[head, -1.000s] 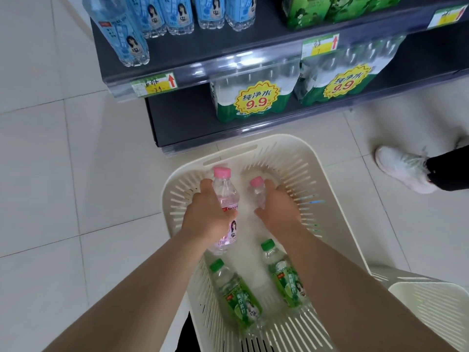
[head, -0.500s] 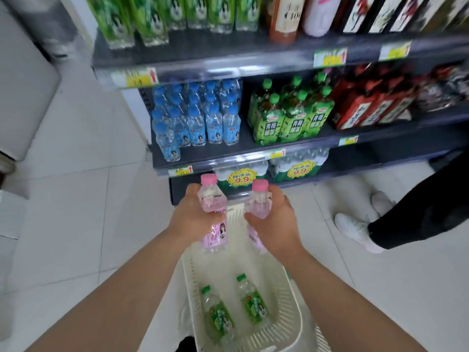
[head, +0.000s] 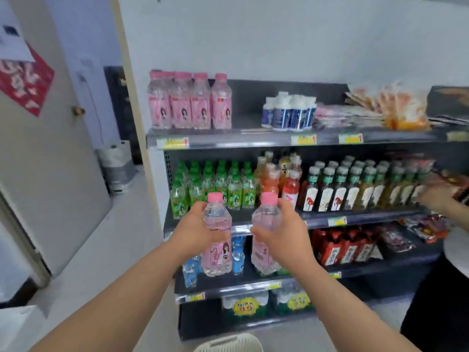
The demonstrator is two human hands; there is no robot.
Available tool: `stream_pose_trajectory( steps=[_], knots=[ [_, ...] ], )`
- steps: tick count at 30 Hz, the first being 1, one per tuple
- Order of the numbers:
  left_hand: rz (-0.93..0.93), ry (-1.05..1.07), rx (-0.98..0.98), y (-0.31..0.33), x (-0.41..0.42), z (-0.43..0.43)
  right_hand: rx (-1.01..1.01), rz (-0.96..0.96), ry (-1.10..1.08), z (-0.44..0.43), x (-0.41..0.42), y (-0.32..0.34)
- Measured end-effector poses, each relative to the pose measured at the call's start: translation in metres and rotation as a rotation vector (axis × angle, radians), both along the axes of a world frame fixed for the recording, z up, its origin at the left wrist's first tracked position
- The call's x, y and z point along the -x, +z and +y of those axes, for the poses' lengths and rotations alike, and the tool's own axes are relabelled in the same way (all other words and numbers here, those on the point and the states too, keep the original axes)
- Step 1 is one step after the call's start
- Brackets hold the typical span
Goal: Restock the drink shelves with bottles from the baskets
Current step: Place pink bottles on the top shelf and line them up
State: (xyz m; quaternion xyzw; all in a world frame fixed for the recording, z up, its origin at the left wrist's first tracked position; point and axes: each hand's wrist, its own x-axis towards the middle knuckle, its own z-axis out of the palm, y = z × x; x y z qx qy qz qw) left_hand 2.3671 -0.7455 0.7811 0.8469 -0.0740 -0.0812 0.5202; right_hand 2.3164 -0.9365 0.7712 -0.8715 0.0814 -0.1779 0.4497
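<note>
Your left hand (head: pixel 193 229) is curled round the left bottle (head: pixel 217 240). Your right hand (head: pixel 281 232) is curled round the right bottle (head: pixel 265 237). Both bottles are pink, caps up, side by side in front of the rack (head: pixel 253 139). A pink row (head: pixel 189 105) stands on the rack's top shelf, at its left end. A white basket (head: pixel 228 342) sits by the rack's foot. Another person's hand (head: pixel 434 196) reaches into the rack's right side.

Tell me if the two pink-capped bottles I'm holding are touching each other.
Apart. The head view shows a gap between the left bottle and the right bottle, with shelved blue bottles visible through it.
</note>
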Motion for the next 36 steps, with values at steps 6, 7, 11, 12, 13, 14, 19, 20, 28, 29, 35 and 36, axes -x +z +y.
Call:
stream_pose_trajectory(
  steps=[6,7,11,12,13,14,19,20,28,29,35,36],
  knots=[
    [-0.091,0.013,0.061,0.086,-0.01,0.021,0.013,-0.106,0.04,0.017,-0.01,0.092],
    [-0.107,0.015,0.056,0.097,-0.013,0.026,0.003,-0.117,0.047,0.02,-0.014,0.103],
    [-0.149,0.027,0.04,0.131,-0.033,0.048,-0.084,-0.13,0.059,0.04,-0.039,0.139],
    [-0.174,0.036,0.021,0.139,-0.04,0.055,-0.095,-0.138,0.058,0.045,-0.047,0.146],
    [-0.209,0.049,0.007,0.147,-0.048,0.062,-0.107,-0.157,0.061,0.051,-0.055,0.153],
    [-0.242,0.068,0.003,0.154,-0.057,0.069,-0.114,-0.179,0.065,0.056,-0.065,0.158],
    [-0.383,0.187,0.127,0.194,-0.116,0.102,-0.128,-0.271,0.059,0.084,-0.118,0.186],
    [-0.405,0.193,0.153,0.201,-0.13,0.108,-0.136,-0.283,0.055,0.09,-0.13,0.19],
    [-0.476,0.145,0.031,0.216,-0.225,0.139,-0.189,-0.345,-0.012,0.133,-0.207,0.212],
    [-0.481,0.127,0.018,0.213,-0.235,0.14,-0.191,-0.353,-0.025,0.137,-0.215,0.212],
    [-0.458,0.043,0.009,0.186,-0.28,0.144,-0.215,-0.395,-0.102,0.151,-0.253,0.206],
    [-0.463,0.037,0.0,0.181,-0.285,0.144,-0.216,-0.403,-0.115,0.153,-0.258,0.206]
  ],
)
